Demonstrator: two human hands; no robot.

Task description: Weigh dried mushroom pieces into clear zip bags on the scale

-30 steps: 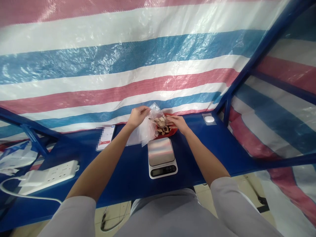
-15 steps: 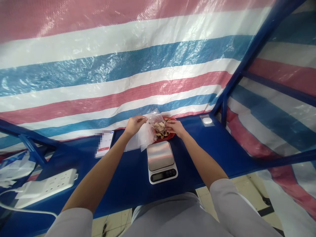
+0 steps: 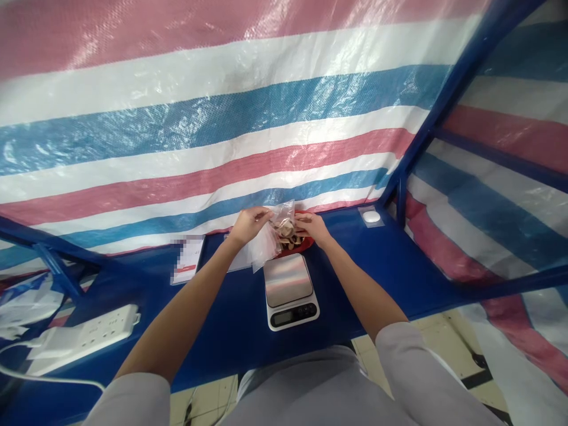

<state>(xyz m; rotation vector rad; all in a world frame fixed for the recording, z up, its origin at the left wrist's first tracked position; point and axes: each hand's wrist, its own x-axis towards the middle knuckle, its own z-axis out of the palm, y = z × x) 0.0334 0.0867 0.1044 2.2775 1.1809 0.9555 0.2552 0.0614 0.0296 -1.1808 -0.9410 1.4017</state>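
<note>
My left hand (image 3: pixel 251 225) pinches the edge of a clear plastic bag (image 3: pixel 284 210), holding it above the back of the blue table. Opposite it, my right hand (image 3: pixel 312 227) has its fingers closed around pale dried mushroom slices (image 3: pixel 284 228) at the bag; how far they are inside it is hard to tell. Beneath the hands a red dish (image 3: pixel 306 244) holds more brown slices, partly covered by the bag and my fingers. More clear bags (image 3: pixel 265 248) lie left of the dish. In front stands a white kitchen scale (image 3: pixel 290 290) with a bare metal plate.
A phone (image 3: pixel 189 258) with a lit screen lies left on the blue table (image 3: pixel 368 266). Nearer on that side is a white power strip (image 3: pixel 89 334) with a cable. At the back right sits a small white object (image 3: pixel 371 216). Striped sheeting (image 3: pixel 213 136) hangs behind.
My left hand has moved slightly right, closer to my right hand. The bag's upper part has shifted right, over the slices, and my right hand has edged left.
</note>
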